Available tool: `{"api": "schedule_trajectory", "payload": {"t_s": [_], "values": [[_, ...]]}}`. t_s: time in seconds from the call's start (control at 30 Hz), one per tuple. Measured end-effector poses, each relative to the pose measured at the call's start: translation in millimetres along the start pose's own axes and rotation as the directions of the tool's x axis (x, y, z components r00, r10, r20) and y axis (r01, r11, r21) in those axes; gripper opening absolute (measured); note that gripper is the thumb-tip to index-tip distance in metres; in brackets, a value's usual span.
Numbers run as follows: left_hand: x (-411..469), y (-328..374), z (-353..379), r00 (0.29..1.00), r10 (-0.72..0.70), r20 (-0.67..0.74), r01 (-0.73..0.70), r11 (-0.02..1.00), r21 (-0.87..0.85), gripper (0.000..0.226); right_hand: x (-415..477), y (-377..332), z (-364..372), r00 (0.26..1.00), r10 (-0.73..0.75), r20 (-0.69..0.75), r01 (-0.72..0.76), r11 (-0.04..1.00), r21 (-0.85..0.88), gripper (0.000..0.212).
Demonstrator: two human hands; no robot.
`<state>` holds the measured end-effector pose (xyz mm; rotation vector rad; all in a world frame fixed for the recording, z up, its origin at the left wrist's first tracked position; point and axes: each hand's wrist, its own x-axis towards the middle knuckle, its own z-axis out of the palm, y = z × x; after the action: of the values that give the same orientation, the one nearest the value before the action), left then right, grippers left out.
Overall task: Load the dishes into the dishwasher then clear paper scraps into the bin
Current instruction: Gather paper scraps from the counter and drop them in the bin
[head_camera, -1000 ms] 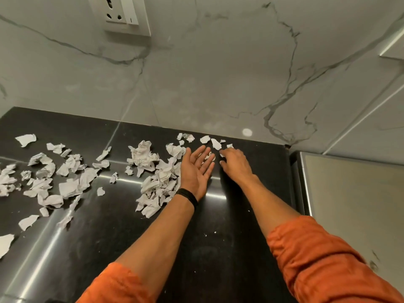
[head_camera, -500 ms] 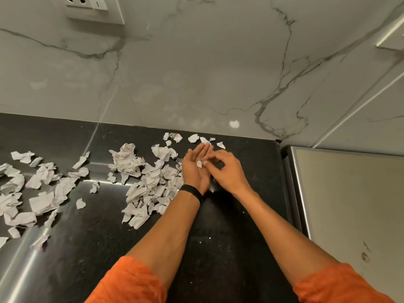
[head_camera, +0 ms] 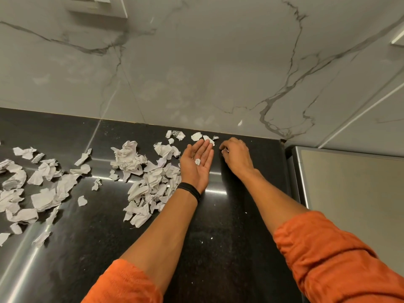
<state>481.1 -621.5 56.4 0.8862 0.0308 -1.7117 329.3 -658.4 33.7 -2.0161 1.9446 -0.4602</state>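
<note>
From my remote seat the biggest thing I see is the grey-veined marble wall (head_camera: 196, 73), with a switch plate (head_camera: 98, 5) at the top left edge. Below it runs the black countertop (head_camera: 218, 237), glossy and speckled, and just beside its right end sits a brushed steel surface (head_camera: 349, 193). Two bare forearms reach in from orange sleeves (head_camera: 328, 259) at the bottom. The paper scraps (head_camera: 153, 182) lie on the counter: a dense crumpled heap touching the outer edge of the left hand, a looser scatter (head_camera: 43, 189) well to the left, and a few stray pieces (head_camera: 200, 136) near the wall just beyond the fingertips. The left hand (head_camera: 196, 165) lies palm up with straight, relaxed fingers held together, its back low on the counter, a black wristband (head_camera: 189, 190) at the wrist. The right hand (head_camera: 237, 157) sits just beside it, apart from it, knuckles up and fingers curled down toward the counter; a white fleck shows at the fingertips, and I cannot tell whether it is pinched or merely touched. Smallest of all, one tiny scrap (head_camera: 197, 161) rests loose in the middle of the left palm.
</note>
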Motion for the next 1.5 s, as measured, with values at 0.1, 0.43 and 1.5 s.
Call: {"api": "schedule_trajectory", "payload": {"t_s": [0.1, 0.43, 1.5], "values": [[2.0, -2.0, -0.9, 1.0, -0.005, -0.011, 0.005, 1.0, 0.01, 0.043, -13.9, -9.9, -4.0, 0.985, 0.158, -0.065, -0.132, 0.946, 0.296, 0.019], [3.2, -2.8, 3.4, 0.999, -0.037, -0.027, 0.035, 0.995, -0.089, 0.048, -12.6, -37.0, -20.6, 0.993, 0.071, -0.096, -0.006, 0.832, 0.555, 0.018], [2.2, 2.2, -6.3, 0.999, -0.035, -0.017, 0.031, 0.983, -0.18, 0.043, -28.0, -50.1, -35.2, 0.975, -0.029, 0.221, -0.127, 0.741, 0.659, 0.032]]}}
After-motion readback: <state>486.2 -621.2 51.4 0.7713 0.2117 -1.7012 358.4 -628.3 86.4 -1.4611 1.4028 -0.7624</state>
